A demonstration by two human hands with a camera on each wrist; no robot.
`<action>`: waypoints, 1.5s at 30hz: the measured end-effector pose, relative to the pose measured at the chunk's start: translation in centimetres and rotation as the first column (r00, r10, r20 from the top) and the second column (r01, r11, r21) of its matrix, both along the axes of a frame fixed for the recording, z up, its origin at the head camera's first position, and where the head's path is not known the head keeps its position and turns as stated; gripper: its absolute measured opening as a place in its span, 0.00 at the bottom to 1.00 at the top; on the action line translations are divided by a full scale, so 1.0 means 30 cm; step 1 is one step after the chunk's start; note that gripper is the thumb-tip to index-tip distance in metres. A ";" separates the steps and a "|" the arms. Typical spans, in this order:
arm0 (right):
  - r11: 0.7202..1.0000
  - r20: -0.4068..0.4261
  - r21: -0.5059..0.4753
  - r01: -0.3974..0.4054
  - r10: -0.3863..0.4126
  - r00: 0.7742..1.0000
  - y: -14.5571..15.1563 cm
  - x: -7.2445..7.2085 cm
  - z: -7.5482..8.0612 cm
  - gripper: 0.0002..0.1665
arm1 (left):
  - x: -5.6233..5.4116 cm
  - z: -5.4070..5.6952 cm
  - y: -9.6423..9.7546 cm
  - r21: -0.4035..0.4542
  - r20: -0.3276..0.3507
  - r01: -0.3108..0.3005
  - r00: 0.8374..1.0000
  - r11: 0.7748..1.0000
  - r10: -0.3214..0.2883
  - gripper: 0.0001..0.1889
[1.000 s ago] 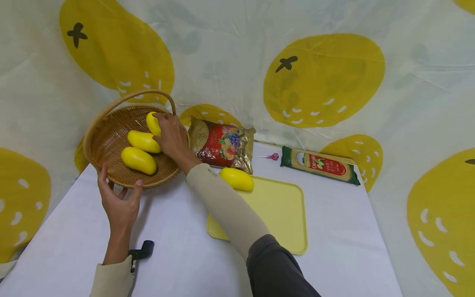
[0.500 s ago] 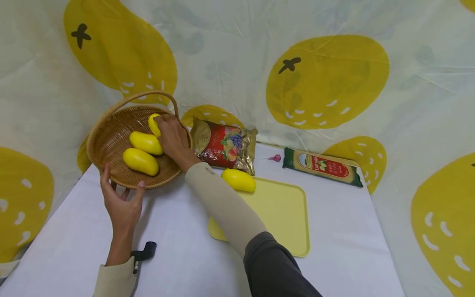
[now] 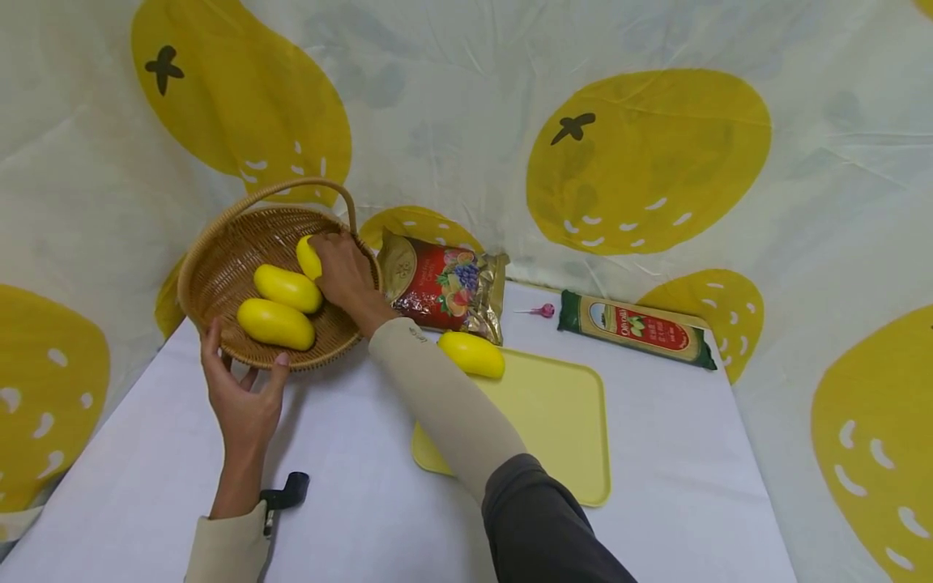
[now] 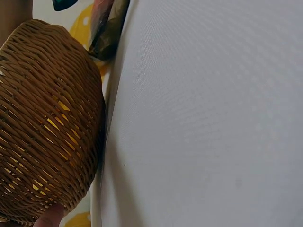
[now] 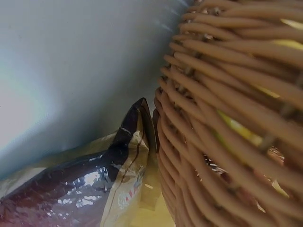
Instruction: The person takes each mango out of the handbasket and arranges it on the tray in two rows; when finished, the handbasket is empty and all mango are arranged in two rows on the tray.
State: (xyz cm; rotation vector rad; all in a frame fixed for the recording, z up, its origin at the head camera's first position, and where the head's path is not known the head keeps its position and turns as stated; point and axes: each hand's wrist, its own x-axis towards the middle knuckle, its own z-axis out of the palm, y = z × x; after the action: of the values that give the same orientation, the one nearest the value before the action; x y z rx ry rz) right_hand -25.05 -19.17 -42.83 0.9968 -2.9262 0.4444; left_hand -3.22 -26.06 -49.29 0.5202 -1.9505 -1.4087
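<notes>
A wicker basket with a hoop handle stands at the table's left, its mouth tilted toward me. My left hand grips the near rim, thumb and fingers spread along it; a fingertip shows against the weave in the left wrist view. Inside the basket, my right hand holds a yellow mango at the right side, its fingers partly hiding the fruit. Two more mangoes lie beside it, a middle one and a front one. The right wrist view shows mostly the basket's outer weave.
Another mango lies on the far left corner of a yellow tray. A red and gold fruit candy bag leans behind, close to the basket. Farther right are a pink lollipop and a green-ended pasta packet.
My right hand has lowered slightly toward me with its mango. The front and middle mangoes have shifted nearer the basket's front rim. My left hand keeps its hold; the basket has moved slightly right.
</notes>
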 end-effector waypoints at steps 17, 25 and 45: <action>0.998 0.125 -0.065 -0.015 0.023 0.992 0.068 0.021 0.026 0.38 | 0.003 0.007 0.013 -0.017 0.024 -0.004 1.000 1.000 0.005 0.50; 0.991 0.089 -0.120 -0.068 0.078 0.993 0.113 0.068 0.061 0.40 | 0.007 0.008 0.008 0.000 0.026 -0.011 1.000 1.000 0.011 0.50; 0.800 0.246 -0.601 -0.008 0.194 0.950 0.273 0.223 0.173 0.41 | 0.021 0.024 0.007 0.021 0.014 -0.008 1.000 1.000 0.008 0.50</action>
State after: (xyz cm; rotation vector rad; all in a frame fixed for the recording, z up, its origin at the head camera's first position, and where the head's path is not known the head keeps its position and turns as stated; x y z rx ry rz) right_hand -18.36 -10.98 -37.63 1.0488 -2.6342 1.5264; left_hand -2.59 -25.86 -48.57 0.5481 -1.9442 -1.4249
